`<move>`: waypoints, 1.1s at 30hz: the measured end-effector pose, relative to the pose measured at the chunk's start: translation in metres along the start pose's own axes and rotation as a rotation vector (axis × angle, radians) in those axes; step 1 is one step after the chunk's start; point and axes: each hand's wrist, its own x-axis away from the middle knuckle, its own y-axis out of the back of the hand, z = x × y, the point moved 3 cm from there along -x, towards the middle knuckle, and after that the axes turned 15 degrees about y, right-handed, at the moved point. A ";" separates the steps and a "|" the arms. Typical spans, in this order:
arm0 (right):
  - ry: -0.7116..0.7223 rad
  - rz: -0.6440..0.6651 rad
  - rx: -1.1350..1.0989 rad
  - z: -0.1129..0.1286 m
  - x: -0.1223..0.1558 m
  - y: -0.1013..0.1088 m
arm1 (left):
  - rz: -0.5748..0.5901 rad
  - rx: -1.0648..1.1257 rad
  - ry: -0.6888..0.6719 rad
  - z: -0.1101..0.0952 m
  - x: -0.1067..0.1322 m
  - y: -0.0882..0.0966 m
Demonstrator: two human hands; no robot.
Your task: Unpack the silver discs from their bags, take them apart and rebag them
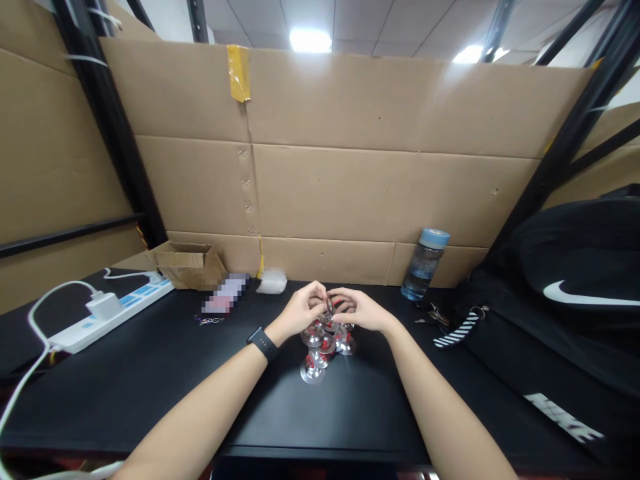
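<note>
My left hand, with a dark watch on the wrist, curls its thumb and fingers in toward the middle of the table. Facing it, my right hand bends its fingers the same way. One shiny round disc stands on edge between the fingertips, and both hands appear to grip it. Below and between the hands lies a pile of similar small, shiny discs with domed middles and red parts; their exact kind is unclear. The nearest disc lies at the front of the pile. My fingers hide part of the pile's back.
A white power strip and an open cardboard box are at left, near a blurred-out flat item and a white packet. A water bottle, keys and a black backpack occupy the right. Cardboard walls the back.
</note>
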 end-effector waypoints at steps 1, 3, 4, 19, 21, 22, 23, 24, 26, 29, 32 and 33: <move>0.007 -0.014 -0.024 0.000 -0.001 -0.002 | 0.022 0.048 0.017 0.001 -0.001 0.001; 0.024 -0.040 -0.041 0.003 -0.003 -0.008 | 0.037 0.096 0.046 0.002 -0.003 0.003; 0.032 -0.063 -0.025 0.005 -0.004 -0.011 | 0.032 0.096 0.055 0.001 -0.003 0.004; -0.196 -0.204 0.762 -0.010 0.014 0.042 | -0.092 -0.555 0.106 0.034 0.000 0.108; -0.220 -0.207 0.805 -0.018 0.020 0.051 | -0.064 -0.577 0.123 0.039 0.000 0.109; -0.224 -0.195 0.818 -0.022 0.022 0.053 | -0.051 -0.589 0.129 0.040 0.000 0.108; -0.231 -0.170 0.830 -0.026 0.023 0.055 | -0.037 -0.601 0.134 0.040 -0.001 0.107; -0.239 -0.136 0.840 -0.030 0.024 0.055 | -0.022 -0.612 0.141 0.040 -0.001 0.107; -0.255 -0.064 0.848 -0.037 0.024 0.053 | 0.019 -0.627 0.148 0.041 -0.001 0.106; -0.263 -0.007 0.830 -0.044 0.024 0.049 | 0.052 -0.646 0.134 0.042 -0.001 0.104; -0.271 -0.003 0.813 -0.047 0.024 0.046 | 0.040 -0.679 0.126 0.045 -0.002 0.102; -0.275 -0.006 0.810 -0.047 0.024 0.046 | 0.033 -0.699 0.123 0.046 -0.003 0.100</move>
